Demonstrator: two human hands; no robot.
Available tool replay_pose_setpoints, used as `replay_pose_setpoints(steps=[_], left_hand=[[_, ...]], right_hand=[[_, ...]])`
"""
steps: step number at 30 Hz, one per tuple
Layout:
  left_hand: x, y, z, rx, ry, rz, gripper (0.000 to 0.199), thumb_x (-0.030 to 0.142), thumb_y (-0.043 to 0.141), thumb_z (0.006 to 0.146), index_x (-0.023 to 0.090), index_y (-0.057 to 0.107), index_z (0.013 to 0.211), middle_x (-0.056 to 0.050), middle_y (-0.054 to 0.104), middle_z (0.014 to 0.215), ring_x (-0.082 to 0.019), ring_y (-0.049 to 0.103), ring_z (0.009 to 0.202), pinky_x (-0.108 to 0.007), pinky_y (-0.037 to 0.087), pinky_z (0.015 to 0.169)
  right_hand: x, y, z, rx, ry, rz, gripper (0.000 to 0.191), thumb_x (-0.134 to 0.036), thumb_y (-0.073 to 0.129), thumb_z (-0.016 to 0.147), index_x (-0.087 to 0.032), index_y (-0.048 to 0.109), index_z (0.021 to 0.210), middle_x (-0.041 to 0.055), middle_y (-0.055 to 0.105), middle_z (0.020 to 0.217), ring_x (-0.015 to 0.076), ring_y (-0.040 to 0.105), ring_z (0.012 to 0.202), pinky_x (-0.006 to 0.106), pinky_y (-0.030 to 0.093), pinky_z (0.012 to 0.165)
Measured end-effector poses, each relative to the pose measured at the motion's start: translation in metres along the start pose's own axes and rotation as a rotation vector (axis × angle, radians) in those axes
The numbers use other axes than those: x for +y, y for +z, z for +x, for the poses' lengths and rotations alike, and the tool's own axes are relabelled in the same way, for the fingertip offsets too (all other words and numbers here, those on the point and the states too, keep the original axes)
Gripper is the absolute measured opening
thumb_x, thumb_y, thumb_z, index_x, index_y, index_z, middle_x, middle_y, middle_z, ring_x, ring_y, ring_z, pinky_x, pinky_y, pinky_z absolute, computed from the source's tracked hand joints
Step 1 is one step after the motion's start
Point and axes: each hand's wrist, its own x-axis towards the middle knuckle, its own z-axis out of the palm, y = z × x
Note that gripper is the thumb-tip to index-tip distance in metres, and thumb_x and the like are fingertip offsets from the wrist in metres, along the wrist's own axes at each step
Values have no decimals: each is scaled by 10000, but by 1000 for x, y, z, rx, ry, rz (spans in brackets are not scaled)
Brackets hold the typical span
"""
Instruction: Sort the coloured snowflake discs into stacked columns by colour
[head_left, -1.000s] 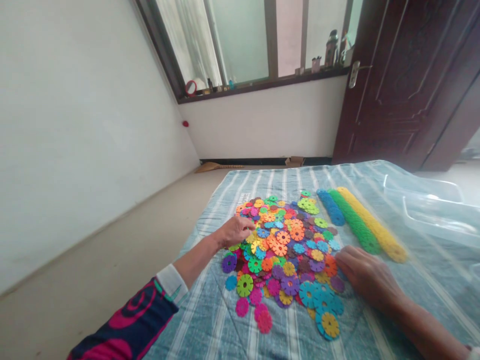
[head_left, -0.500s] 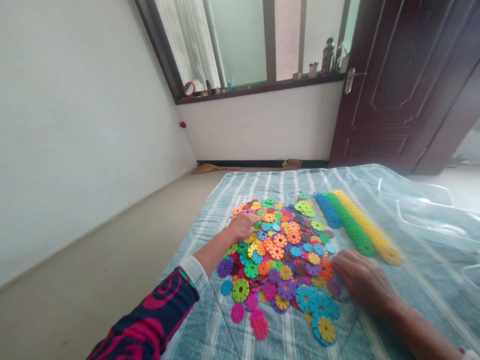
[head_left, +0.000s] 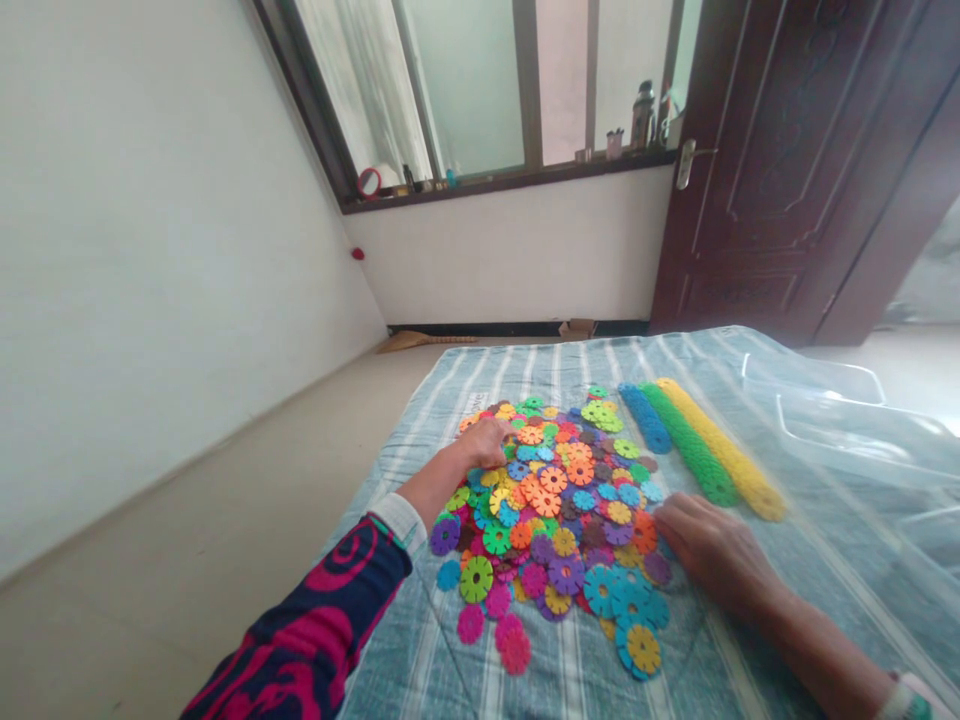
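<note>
A spread-out heap of colourful notched plastic discs [head_left: 551, 480] lies on a striped bed cover [head_left: 431, 690]. My left hand [head_left: 486, 442] reaches over the upper left side of the heap, fingers bent down and drawn together among the discs. What it may pinch is hidden beneath it. At the heap's right edge rests my right hand [head_left: 701, 535], its fingers curled together beside an orange disc [head_left: 644, 533]. Whatever lies under those fingers does not show. Beyond the right hand are a blue row [head_left: 645, 418], a green row [head_left: 690, 445] and a yellow row [head_left: 720, 450] of overlapping discs.
Clear plastic containers [head_left: 862, 435] stand on the right side of the cover. A white wall [head_left: 150, 250] rises on the left, and a brown door [head_left: 780, 170] is at the back right. Small items and a flask [head_left: 643, 115] line the windowsill.
The whole view has shifted slightly left. Against the discs, my left hand has edged a little; my right hand keeps its place at the heap's edge.
</note>
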Motion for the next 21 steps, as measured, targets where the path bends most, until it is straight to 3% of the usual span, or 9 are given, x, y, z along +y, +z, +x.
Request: replay_pose_setpoints(steps=[4, 9, 14, 21], left_hand=[[-1, -8, 3, -101, 10, 15, 317, 190, 638, 564, 229, 699, 872, 27, 672, 745, -170, 601, 781, -229, 453, 747], [0, -7, 7, -120, -35, 8, 134, 170, 633, 498, 203, 633, 628, 52, 549, 544, -135, 517, 580, -215, 391, 572], [-1, -6, 11, -53, -95, -60, 167, 140, 648, 433, 187, 489, 458, 78, 383, 442, -96, 384, 479, -218, 282, 477], [-16, -19, 4, 131, -204, -293, 84, 240, 634, 514, 168, 613, 550, 63, 534, 514, -104, 490, 541, -207, 361, 521]], right_hand=[[0, 0, 0, -14, 6, -9, 303, -203, 394, 967, -200, 553, 709, 11, 546, 716, 128, 513, 656, 250, 331, 632], [0, 1, 0, -6, 9, -9, 291, -207, 406, 964, -201, 554, 714, 8, 542, 715, 127, 504, 648, 252, 326, 631], [1, 2, 0, -12, 8, -19, 295, -202, 405, 961, -199, 563, 713, 10, 542, 714, 131, 510, 659, 251, 328, 628], [0, 0, 1, -31, 12, -11, 278, -199, 424, 954, -200, 580, 724, 9, 553, 730, 131, 528, 676, 251, 338, 640]])
